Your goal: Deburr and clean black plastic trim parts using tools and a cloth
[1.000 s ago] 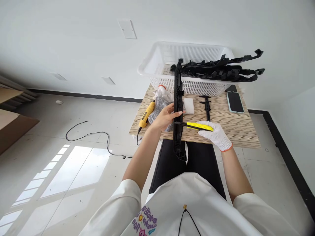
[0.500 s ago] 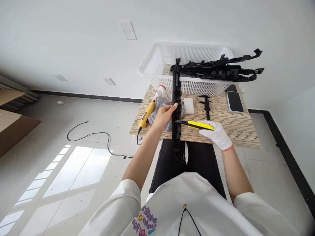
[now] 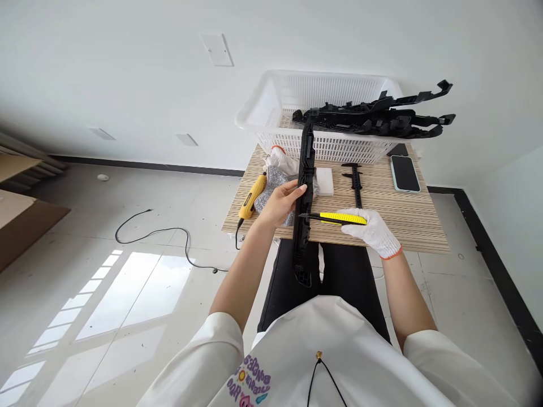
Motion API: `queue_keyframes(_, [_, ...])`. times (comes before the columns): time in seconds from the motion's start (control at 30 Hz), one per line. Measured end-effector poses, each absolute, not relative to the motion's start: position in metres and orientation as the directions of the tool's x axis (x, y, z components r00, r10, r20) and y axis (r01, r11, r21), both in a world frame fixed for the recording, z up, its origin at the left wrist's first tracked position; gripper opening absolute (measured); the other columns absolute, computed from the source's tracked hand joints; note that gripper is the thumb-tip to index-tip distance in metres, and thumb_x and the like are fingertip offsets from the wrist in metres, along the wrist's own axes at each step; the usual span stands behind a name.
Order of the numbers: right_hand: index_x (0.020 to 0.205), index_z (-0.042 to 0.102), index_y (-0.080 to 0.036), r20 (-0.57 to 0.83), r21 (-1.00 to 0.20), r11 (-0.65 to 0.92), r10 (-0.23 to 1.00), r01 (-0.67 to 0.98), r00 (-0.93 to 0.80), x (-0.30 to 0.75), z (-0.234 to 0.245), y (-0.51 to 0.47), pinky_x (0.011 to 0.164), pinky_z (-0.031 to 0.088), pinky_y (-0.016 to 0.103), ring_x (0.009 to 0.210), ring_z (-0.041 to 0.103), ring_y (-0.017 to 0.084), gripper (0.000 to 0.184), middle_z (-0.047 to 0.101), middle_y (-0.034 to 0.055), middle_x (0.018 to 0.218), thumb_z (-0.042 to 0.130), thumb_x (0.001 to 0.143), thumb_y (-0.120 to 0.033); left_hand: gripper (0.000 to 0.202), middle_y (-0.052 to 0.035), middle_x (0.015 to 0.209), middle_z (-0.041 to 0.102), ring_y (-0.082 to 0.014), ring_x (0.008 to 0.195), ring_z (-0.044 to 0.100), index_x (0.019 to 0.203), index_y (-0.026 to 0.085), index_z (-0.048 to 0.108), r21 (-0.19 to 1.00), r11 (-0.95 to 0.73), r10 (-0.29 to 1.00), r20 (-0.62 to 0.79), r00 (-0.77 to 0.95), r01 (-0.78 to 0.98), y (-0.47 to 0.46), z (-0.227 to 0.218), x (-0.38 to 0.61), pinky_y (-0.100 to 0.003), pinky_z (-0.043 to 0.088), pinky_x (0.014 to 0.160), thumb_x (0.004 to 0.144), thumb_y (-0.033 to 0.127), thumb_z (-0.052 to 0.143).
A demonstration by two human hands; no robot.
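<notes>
Bare-skinned, my left hand (image 3: pixel 283 202) grips a long black plastic part (image 3: pixel 306 164) near its middle, thumb on top. The part stretches from the basket's front side to above my lap. My right hand (image 3: pixel 375 232), in a white knitted glove, is closed around a yellow-and-black utility knife (image 3: pixel 343 218). The knife's dark blade points left and lies over the lower half of the part; whether it touches is not clear. Under my left hand lies a grey cloth or glove (image 3: pixel 263 198), partly hidden.
A white plastic basket (image 3: pixel 258 121) holding several black parts (image 3: pixel 382 116) stands at the table's back. On the wooden table (image 3: pixel 407 226) are a yellow corded tool (image 3: pixel 253 196), a white glove (image 3: pixel 283 161), a white block (image 3: pixel 324 181), black calipers (image 3: pixel 356 183) and a phone (image 3: pixel 405 174).
The black part has tilted slightly, its far end shifting right and its near end left and toward me. The knife and my right hand have moved slightly left.
</notes>
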State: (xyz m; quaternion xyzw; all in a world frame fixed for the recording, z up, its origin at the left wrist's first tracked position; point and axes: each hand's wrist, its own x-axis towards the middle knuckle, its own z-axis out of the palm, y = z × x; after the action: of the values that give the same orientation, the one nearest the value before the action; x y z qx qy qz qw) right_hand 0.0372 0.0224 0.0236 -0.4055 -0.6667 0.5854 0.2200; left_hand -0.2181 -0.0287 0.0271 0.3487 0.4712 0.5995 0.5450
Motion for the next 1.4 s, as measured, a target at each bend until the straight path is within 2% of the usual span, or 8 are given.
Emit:
queue_keyframes(0.2, [0.115,0.073,-0.021,-0.159,-0.955,0.031,0.788,0.295,-0.596,0.038,0.023,0.023,0.082,0.055,0.034,0.093,0.068,0.022,0.049,0.074,0.0055,0.106,0.080,0.070,-0.037,0.041,-0.0042,0.080,0.074,-0.0186,0.074,0.068,0.098,0.015,0.075,0.977,0.006,0.964,-0.062,-0.257,-0.214,-0.035,0.030,-0.213,-0.027,0.055,0.066,0.078,0.051,0.075])
queue_keyframes(0.4, [0.116,0.073,-0.022,-0.154,-0.949,0.053,0.782,0.311,-0.603,0.038,0.023,0.023,0.083,0.055,0.035,0.092,0.068,0.022,0.049,0.074,0.0055,0.107,0.080,0.071,-0.038,0.037,-0.0028,0.084,0.074,-0.0170,0.075,0.067,0.093,0.018,0.076,0.977,-0.071,0.919,-0.014,-0.395,-0.200,-0.054,0.023,-0.203,-0.026,0.053,0.067,0.086,0.053,0.066])
queue_keyframes(0.6, [0.117,0.072,-0.021,-0.148,-0.953,0.056,0.770,0.296,-0.621,0.036,0.025,0.021,0.084,0.056,0.035,0.094,0.069,0.022,0.049,0.074,0.0056,0.105,0.079,0.072,-0.039,0.044,-0.0046,0.097,0.075,-0.0227,0.095,0.069,0.114,0.020,0.072,0.969,-0.004,0.924,-0.091,-0.372,-0.248,-0.074,0.023,-0.196,-0.028,0.055,0.074,0.082,0.050,0.072])
queue_keyframes(0.73, [0.116,0.073,-0.021,-0.155,-0.953,0.059,0.747,0.296,-0.646,0.036,0.023,0.021,0.083,0.056,0.034,0.094,0.069,0.022,0.049,0.074,0.0057,0.105,0.080,0.071,-0.037,0.052,-0.0053,0.097,0.076,-0.0232,0.095,0.069,0.121,0.020,0.068,0.963,0.010,0.930,-0.108,-0.351,-0.271,-0.076,0.023,-0.199,-0.030,0.057,0.075,0.078,0.048,0.075])
queue_keyframes(0.93, [0.115,0.074,-0.020,-0.154,-0.956,0.049,0.757,0.290,-0.635,0.036,0.022,0.021,0.077,0.055,0.031,0.089,0.068,0.021,0.048,0.074,0.0053,0.102,0.080,0.070,-0.036,0.047,-0.0052,0.092,0.076,-0.0210,0.084,0.070,0.114,0.018,0.072,0.981,0.008,0.939,-0.073,-0.335,-0.193,-0.071,0.020,-0.205,-0.025,0.055,0.064,0.080,0.050,0.073])
queue_keyframes(1.0, [0.118,0.072,-0.020,-0.168,-0.950,0.041,0.768,0.308,-0.618,0.036,0.022,0.022,0.070,0.055,0.030,0.082,0.067,0.019,0.049,0.074,0.0051,0.098,0.078,0.072,-0.036,0.044,-0.0050,0.090,0.075,-0.0198,0.081,0.069,0.108,0.017,0.073,0.985,0.008,0.942,-0.065,-0.329,-0.171,-0.071,0.020,-0.206,-0.025,0.055,0.064,0.081,0.051,0.072])
queue_keyframes(1.23, [0.120,0.071,-0.019,-0.155,-0.954,0.045,0.772,0.296,-0.617,0.037,0.022,0.022,0.069,0.054,0.030,0.081,0.066,0.019,0.051,0.074,0.0057,0.098,0.078,0.071,-0.034,0.043,-0.0037,0.081,0.072,-0.0194,0.077,0.067,0.086,0.017,0.073,0.996,0.036,0.942,-0.063,-0.331,-0.087,-0.069,0.020,-0.208,-0.024,0.052,0.060,0.080,0.059,0.069])
queue_keyframes(1.4, [0.117,0.073,-0.020,-0.162,-0.954,0.036,0.773,0.298,-0.613,0.036,0.020,0.023,0.067,0.052,0.026,0.079,0.065,0.016,0.049,0.074,0.0044,0.098,0.079,0.070,-0.033,0.047,-0.0041,0.082,0.072,-0.0189,0.073,0.068,0.092,0.018,0.071,0.992,0.046,0.947,-0.080,-0.311,-0.117,-0.065,0.020,-0.211,-0.024,0.052,0.056,0.084,0.063,0.062])
